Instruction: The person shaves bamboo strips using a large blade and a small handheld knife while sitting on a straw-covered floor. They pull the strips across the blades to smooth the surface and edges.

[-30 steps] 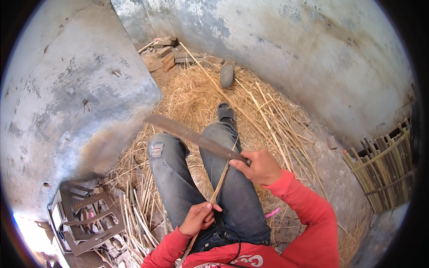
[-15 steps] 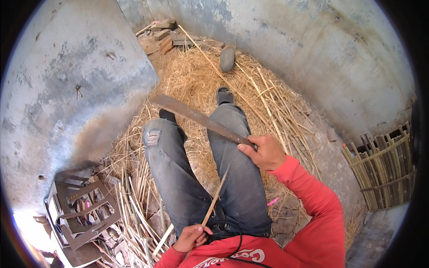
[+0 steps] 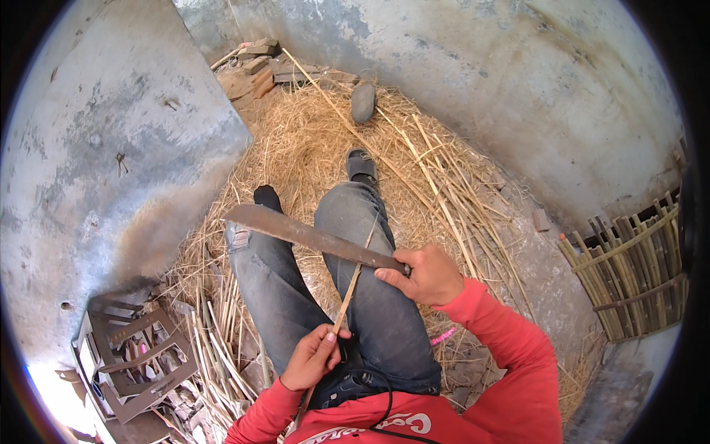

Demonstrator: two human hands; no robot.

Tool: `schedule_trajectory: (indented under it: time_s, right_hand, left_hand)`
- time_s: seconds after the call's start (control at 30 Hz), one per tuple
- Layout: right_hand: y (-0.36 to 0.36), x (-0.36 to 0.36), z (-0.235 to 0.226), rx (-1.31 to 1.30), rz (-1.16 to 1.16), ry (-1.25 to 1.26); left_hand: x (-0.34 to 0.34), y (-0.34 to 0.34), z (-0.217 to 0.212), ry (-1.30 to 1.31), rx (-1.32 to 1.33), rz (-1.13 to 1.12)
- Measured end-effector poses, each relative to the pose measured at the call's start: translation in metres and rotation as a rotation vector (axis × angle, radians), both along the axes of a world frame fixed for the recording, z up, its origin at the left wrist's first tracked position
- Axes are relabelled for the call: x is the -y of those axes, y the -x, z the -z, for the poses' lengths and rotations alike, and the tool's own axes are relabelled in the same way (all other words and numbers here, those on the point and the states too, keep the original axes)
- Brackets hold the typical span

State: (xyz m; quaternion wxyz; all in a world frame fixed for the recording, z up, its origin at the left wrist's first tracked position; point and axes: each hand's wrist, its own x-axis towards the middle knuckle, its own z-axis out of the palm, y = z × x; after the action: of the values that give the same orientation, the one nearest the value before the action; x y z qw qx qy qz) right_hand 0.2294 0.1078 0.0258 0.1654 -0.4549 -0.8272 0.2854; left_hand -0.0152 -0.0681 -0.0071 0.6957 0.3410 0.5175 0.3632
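I sit with my legs in grey jeans stretched out over straw. My right hand [image 3: 427, 275] grips the handle of a long rusty machete [image 3: 296, 232], whose blade points left across my thighs. My left hand [image 3: 313, 356] pinches a thin bamboo strip [image 3: 352, 285] near my lap. The strip runs up and away under the blade, near the handle, and its far end reaches my right knee.
Grey plastered walls close in on the left and the far right. Straw and long split canes [image 3: 436, 177] cover the floor. A metal crate [image 3: 137, 362] lies at lower left, a woven cane panel [image 3: 636, 274] at right, bricks [image 3: 259, 66] and a stone [image 3: 363, 101] at the back.
My left hand has moved forward and up along the strip, away from my chest. The machete still lies across the strip, blade pointing left. The view has shifted a little.
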Motion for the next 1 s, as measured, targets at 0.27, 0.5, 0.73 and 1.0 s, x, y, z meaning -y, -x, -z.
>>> schedule_trajectory:
  time_s: [0.27,0.5,0.73,1.0]
  right_hand:
    - [0.004,-0.004,-0.001,0.014,-0.037,0.011]
    - [0.014,-0.004,-0.002,0.108,-0.047,-0.07]
    - [0.022,-0.006,-0.003,0.2,-0.083,-0.158]
    - [-0.006,-0.009,0.014,-0.1,0.0,-0.128]
  left_hand:
    - [-0.008,0.018,0.038,0.541,1.057,0.067]
    - [0.0,0.009,0.043,0.722,1.402,0.089]
    - [0.03,0.015,0.023,0.769,1.448,0.008]
    - [0.135,0.058,0.046,0.706,1.148,-0.151]
